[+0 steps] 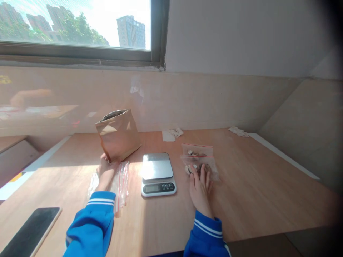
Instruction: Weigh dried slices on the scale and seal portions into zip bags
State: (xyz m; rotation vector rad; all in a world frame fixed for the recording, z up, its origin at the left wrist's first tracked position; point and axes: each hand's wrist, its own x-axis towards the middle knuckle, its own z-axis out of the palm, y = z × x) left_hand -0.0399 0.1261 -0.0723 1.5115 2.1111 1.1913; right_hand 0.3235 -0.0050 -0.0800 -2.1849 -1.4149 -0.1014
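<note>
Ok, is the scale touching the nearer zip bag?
Apart: the head view shows a strip of tabletop between the scale and the nearer zip bag.

Daylight came through window [77, 26]; sky [102, 16] blown out. Scale [157, 167] glared. Sun lit table [131, 228] at left. Right edge darkened, blurred.

The brown wooden tabletop [254, 185] has a small white scale [158, 170] on it. Left of the scale are some flat clear bags [122, 185], a brown paper bag [118, 137] and a black phone [32, 230]. Two see-through bags [199, 160] with little lumps [190, 152] inside lie right of it, and white scraps [169, 135] lie behind it.
</note>
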